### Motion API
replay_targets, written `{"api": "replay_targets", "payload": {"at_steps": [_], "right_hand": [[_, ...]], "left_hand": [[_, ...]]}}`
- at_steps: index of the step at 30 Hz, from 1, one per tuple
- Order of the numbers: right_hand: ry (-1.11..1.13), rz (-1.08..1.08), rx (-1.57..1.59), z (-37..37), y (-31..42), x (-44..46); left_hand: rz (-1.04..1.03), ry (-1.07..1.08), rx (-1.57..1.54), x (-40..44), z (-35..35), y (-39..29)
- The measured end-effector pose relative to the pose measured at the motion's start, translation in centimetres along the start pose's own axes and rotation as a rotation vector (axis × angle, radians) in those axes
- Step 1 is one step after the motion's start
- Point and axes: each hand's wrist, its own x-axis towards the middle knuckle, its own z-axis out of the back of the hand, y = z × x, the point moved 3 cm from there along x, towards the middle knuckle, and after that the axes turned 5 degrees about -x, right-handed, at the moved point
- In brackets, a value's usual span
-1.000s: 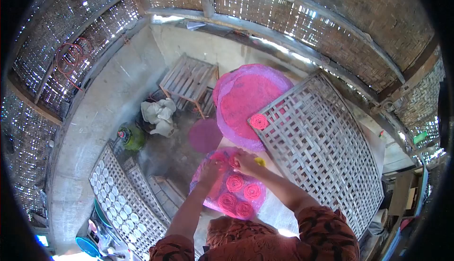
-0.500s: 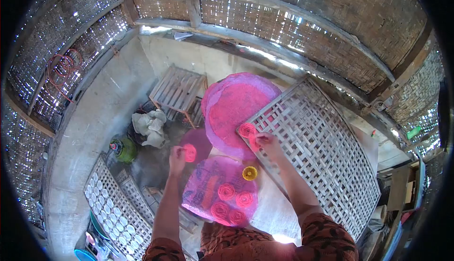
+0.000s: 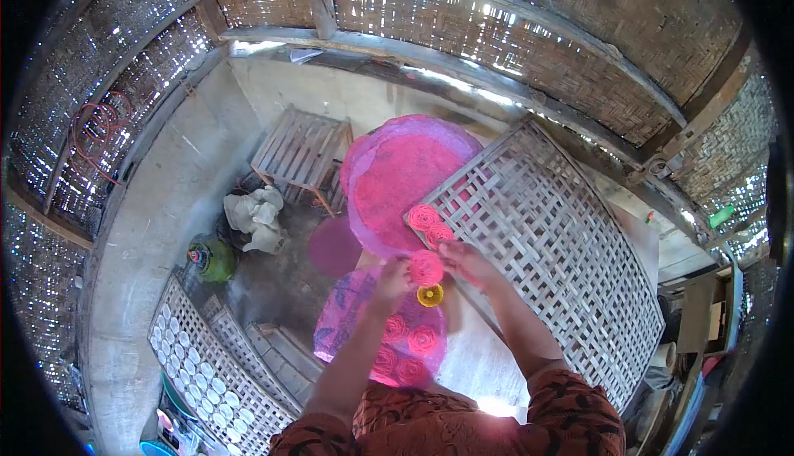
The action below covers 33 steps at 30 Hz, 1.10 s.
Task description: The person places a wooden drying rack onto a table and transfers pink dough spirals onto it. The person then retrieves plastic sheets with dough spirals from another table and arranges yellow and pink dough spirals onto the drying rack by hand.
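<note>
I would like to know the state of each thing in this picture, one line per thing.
Left hand: closed on a pink round
Right hand: fingers bent beside that round; grip unclear
Large woven tray: two rounds on its corner
Purple-pink sheet: spread, four rounds on it
Yellow ring: set down, unheld
Smaller woven tray: holding many white discs
Pale cloth: crumpled
Green cylinder: standing

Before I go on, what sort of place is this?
Probably a small, rustic workshop, perhaps for food: a large woven rack with pink coiled rounds at its corner, a second woven rack lined with pale discs, and a green gas cylinder.
</note>
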Motion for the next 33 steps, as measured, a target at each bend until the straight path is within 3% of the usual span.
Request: {"api": "replay_targets", "payload": {"at_steps": [1,3,4,5,6,9,10,13,14,15,17,18,19,21,22,23,24,25,27,28,30,32,33], "right_hand": [[0.096,-0.230,0.085,-1.2,1.8,-1.8],[0.107,-0.136,0.056,1.6,-1.1,-0.6],[0.023,0.039,-0.021,2.7,-1.1,-0.1],[-0.060,0.211,-0.097,3.7,-1.0,-0.1],[-0.116,0.165,-0.173,4.6,-1.1,0.0],[-0.171,0.202,-0.084,5.8,-2.4,0.6],[-0.167,0.152,0.055,6.3,-3.4,0.9],[-0.230,0.075,0.001,7.1,-5.8,1.3],[-0.324,0.103,-0.265,6.9,-5.8,1.2],[-0.323,0.096,-0.261,6.7,-5.9,1.0],[-0.370,0.351,-0.889,5.6,-4.6,0.1],[-0.455,0.637,-0.954,4.1,-3.5,-1.3],[-0.452,0.628,-0.952,2.8,-3.4,-2.7],[-0.210,0.590,-0.915,-0.5,-3.2,-5.9],[0.039,0.543,-0.924,-1.8,-4.6,-7.0],[0.283,0.494,-0.923,-3.2,-6.3,-8.6],[0.262,0.532,-0.998,-4.4,-8.2,-10.1],[0.238,0.568,-1.073,-5.6,-9.9,-11.4],[0.096,0.477,-1.177,-7.2,-10.7,-13.2],[-0.035,0.378,-1.274,-7.4,-10.9,-13.7],[-0.058,0.345,-1.284,-7.8,-11.9,-13.9],[-0.089,0.312,-1.298,-8.0,-13.0,-13.8],[-0.097,0.467,-1.337,-8.4,-13.2,-13.9]], "left_hand": [[0.003,0.005,-0.001,0.2,-0.6,0.8],[0.052,-0.008,0.025,0.4,-1.1,2.2],[0.056,-0.009,0.022,0.1,-0.8,2.5],[-0.081,0.012,0.165,-0.5,-0.4,2.4],[-0.218,0.035,0.310,-0.9,0.4,2.4],[-0.344,0.037,0.578,-1.2,5.7,2.5],[-0.340,0.036,0.582,-2.3,6.9,2.2],[-0.189,-0.103,0.439,-5.8,9.4,1.0],[-0.211,-0.133,0.655,-7.0,9.8,0.5],[-0.231,-0.161,0.871,-7.9,9.9,0.2],[-0.218,-0.173,1.027,-9.4,11.5,1.3],[-0.208,-0.181,1.178,-10.1,12.0,1.9],[-0.198,-0.183,1.178,-10.6,12.4,2.6],[-0.372,0.059,1.507,-11.7,11.3,4.2],[-0.370,0.059,1.509,-12.1,11.1,4.9],[-0.498,0.106,1.583,-12.6,10.8,5.7],[-0.632,0.158,1.654,-12.9,10.2,6.3],[-0.637,0.166,1.659,-13.3,8.4,5.5],[-0.507,0.217,2.027,-14.3,3.6,3.3],[-0.512,0.229,2.034,-14.0,3.5,3.7],[-0.555,0.106,1.984,-12.9,4.7,4.5],[-0.568,0.172,2.005,-11.5,7.0,5.6],[-0.576,0.222,2.014,-11.2,7.3,5.7]]}}
